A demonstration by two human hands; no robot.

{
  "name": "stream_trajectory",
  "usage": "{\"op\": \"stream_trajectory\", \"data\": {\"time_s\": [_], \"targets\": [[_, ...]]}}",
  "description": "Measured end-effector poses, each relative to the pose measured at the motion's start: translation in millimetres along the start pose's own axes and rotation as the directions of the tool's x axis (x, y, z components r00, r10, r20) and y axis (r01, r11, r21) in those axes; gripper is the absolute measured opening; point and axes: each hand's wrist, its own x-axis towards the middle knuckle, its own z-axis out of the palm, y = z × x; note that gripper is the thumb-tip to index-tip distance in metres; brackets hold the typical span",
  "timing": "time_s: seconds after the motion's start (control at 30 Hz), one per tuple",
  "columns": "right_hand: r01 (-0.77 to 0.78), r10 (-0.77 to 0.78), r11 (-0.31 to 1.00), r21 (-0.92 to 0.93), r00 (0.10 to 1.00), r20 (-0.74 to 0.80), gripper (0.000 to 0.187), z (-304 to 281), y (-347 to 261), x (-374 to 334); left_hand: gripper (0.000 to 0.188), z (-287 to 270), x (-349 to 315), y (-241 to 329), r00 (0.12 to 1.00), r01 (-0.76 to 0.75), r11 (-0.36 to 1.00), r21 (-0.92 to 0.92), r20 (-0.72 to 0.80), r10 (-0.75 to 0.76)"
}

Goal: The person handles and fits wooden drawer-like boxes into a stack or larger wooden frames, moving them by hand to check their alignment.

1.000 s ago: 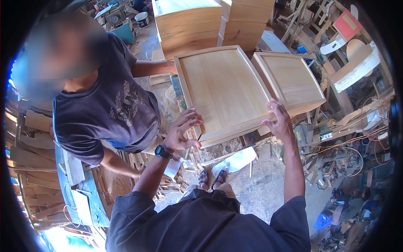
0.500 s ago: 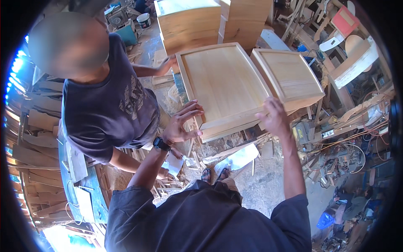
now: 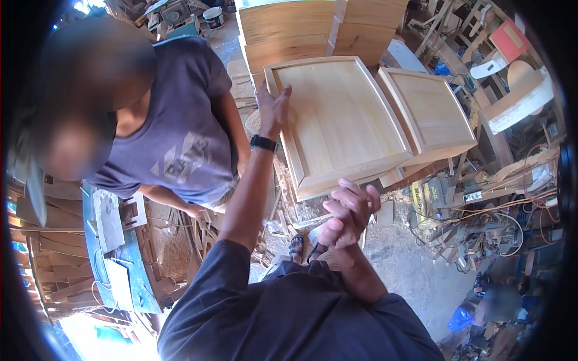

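A pale wooden drawer (image 3: 340, 120) lies with its recessed panel facing up on a rough wooden support. My left hand (image 3: 274, 111) grips its left rim near the far corner, the thumb over the panel side and the fingers over the outer edge. In front of the drawer's near side, my right hand (image 3: 352, 213) is raised and apart from it, its fingers curled in toward the thumb. Whatever those fingers may hold is hidden. A second, smaller drawer (image 3: 430, 111) rests close along the right side of the first.
A co-worker in a dark T-shirt (image 3: 180, 132) stands at the left, close to my left arm. Stacked wooden drawers (image 3: 289, 36) rise behind. Tangled cables and a yellow-and-grey machine (image 3: 430, 198) are at the right. A blue bench (image 3: 123, 271) stands at the lower left; wood scraps litter the floor.
My left hand has moved from the near left corner up to the drawer's far left rim. My right hand has drawn back off the near right corner. The co-worker's hand has left the drawer.
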Motion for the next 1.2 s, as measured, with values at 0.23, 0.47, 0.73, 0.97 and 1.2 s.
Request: {"op": "stream_trajectory", "data": {"time_s": [0.23, 0.47, 0.73, 0.97, 1.2], "targets": [[-0.013, 0.041, 0.98, -0.198, 0.989, 0.139, 0.02, 82, 65, -4, 0.031, 13, -1, 9, 0.986, 0.059, 0.996, 0.063, 0.155, -0.069], [-0.026, 0.04, 0.997, -0.073, 0.98, 0.197, 0.01, 54, 62, 4, 0.037, 14, 8, 0, 0.988, 0.093, 0.987, 0.132, 0.111, -0.108], [-0.136, 0.195, 0.962, -0.238, 0.95, 0.246, 0.024, -17, 94, -26, 0.058, 26, 12, -39, 0.993, 0.117, 0.993, -0.012, 0.003, -0.117], [-0.425, 0.467, 0.856, -0.295, 0.88, 0.089, 0.031, -77, 150, -51, 0.063, -8, 13, -46, 0.998, 0.036, 0.986, -0.161, 0.064, -0.026], [-0.47, 0.485, 0.871, -0.144, 0.87, 0.092, 0.037, -108, 187, -41, 0.076, -52, -82, 62, 0.963, 0.003, 0.957, -0.291, 0.26, 0.076]]}}
